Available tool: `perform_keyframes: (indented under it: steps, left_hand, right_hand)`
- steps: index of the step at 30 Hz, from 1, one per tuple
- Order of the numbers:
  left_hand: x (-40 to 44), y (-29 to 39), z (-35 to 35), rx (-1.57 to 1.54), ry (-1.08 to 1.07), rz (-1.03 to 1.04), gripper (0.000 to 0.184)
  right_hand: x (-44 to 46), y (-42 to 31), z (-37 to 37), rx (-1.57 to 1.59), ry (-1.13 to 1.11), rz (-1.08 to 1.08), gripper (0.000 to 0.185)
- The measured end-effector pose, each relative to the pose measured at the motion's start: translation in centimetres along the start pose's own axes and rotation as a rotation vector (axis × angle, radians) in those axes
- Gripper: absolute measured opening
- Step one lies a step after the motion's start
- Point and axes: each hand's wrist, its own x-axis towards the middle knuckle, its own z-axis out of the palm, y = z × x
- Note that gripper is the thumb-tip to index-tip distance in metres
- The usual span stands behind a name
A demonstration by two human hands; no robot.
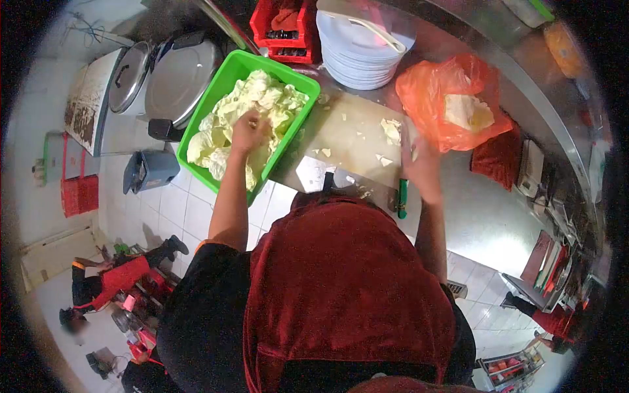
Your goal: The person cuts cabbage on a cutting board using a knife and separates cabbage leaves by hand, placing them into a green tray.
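Note:
My left hand (251, 133) is over pale cabbage leaves (262, 92) in a bright green tub (288, 154). Its fingers curl in toward the leaves, and whatever they grip is hidden. On the right, my right hand (424, 171) is smeared by motion beside the cutting board (350, 134). It is close to a knife with a green handle (402, 198), whose blade lies along the board's right edge. Small cabbage scraps (391, 131) are scattered over the board.
An orange plastic bag (426, 88) holding a pale chunk lies beyond the board's right side. Stacked white plates (360, 59) and red bins (285, 33) stand at the back. Large lidded pots (183, 82) are at left. Other people (124, 281) are farther off.

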Motion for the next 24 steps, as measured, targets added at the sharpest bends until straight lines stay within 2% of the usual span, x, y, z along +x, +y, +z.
perform_keyframes:
  steps: [1, 2, 3, 5, 6, 7, 9, 12, 13, 14, 15, 16, 17, 19, 20, 21, 23, 24]
  left_hand:
    - [0.5, -0.9, -0.6, -0.152, -0.259, -0.105, 0.075]
    - [0.9, -2.2, -0.5, -0.164, -0.120, -0.086, 0.073]
    - [0.8, -1.7, -1.1, -0.163, -0.111, -0.085, 0.073]
    - [-0.3, -0.2, -2.4, 0.371, 0.760, 0.049, 0.057]
    - [0.8, -2.0, -2.0, 0.428, 0.874, 0.056, 0.046]
    - [1.3, -3.9, -1.9, 0.431, 0.866, 0.056, 0.046]
    - [2.4, -6.2, -2.6, 0.140, 0.334, -0.029, 0.044]
    - [2.1, -3.0, -6.2, 0.170, 0.435, -0.075, 0.042]
    - [3.0, -4.1, -6.9, 0.168, 0.434, -0.070, 0.042]
    - [3.9, -5.7, -8.0, 0.093, 0.411, -0.036, 0.041]
    - [4.3, -6.8, -8.5, 0.018, 0.387, -0.004, 0.039]
    - [3.1, -4.6, -9.1, -0.267, 0.361, 0.064, 0.033]
    - [2.3, -2.8, -9.9, -0.272, 0.365, 0.063, 0.033]
    - [1.2, 0.1, -11.2, -0.523, 0.251, 0.024, 0.031]
    - [0.7, 1.6, -10.9, -0.630, 0.332, 0.083, 0.027]
    - [0.1, 2.7, -11.1, -0.632, 0.333, 0.085, 0.027]
    - [-1.3, 5.1, -11.7, -0.559, 0.318, 0.195, 0.028]
    - [-2.2, 6.9, -11.6, -0.586, 0.239, 0.219, 0.028]
  right_hand:
    - [-2.0, 1.4, 2.1, -0.096, -0.154, 0.149, 0.043]
    - [-3.6, 2.2, 3.4, -0.191, -0.304, 0.297, 0.044]
    - [-4.9, 2.0, 3.5, -0.188, -0.299, 0.289, 0.044]
    - [-7.5, 1.6, 3.7, -0.003, -0.283, 0.443, 0.054]
    - [-8.1, 1.7, 4.1, -0.002, -0.289, 0.447, 0.054]
    - [-8.7, 1.9, 4.4, -0.067, -0.339, 0.485, 0.052]
    - [-9.0, 1.9, 4.1, -0.128, -0.380, 0.523, 0.051]
    - [-8.9, 2.2, 3.2, -0.076, -0.393, 0.511, 0.042]
    - [-9.2, 2.8, 3.2, 0.046, -0.316, 0.388, 0.036]
    - [-9.3, 3.3, 3.3, 0.163, -0.241, 0.259, 0.032]
    - [-9.3, 3.2, 3.2, 0.160, -0.240, 0.258, 0.032]
    - [-9.2, 2.8, 3.1, 0.188, -0.202, 0.226, 0.030]
    - [-9.0, 2.6, 3.0, 0.216, -0.162, 0.193, 0.028]
    - [-8.8, 3.1, 4.1, 0.198, -0.132, 0.120, 0.030]
    - [-8.7, 3.4, 4.6, 0.182, -0.105, 0.054, 0.033]
    - [-8.6, 3.4, 4.7, 0.181, -0.102, 0.052, 0.033]
    - [-8.0, 2.7, 4.6, 0.086, -0.019, -0.106, 0.037]
    - [-7.4, 1.7, 4.1, 0.084, -0.017, -0.107, 0.037]
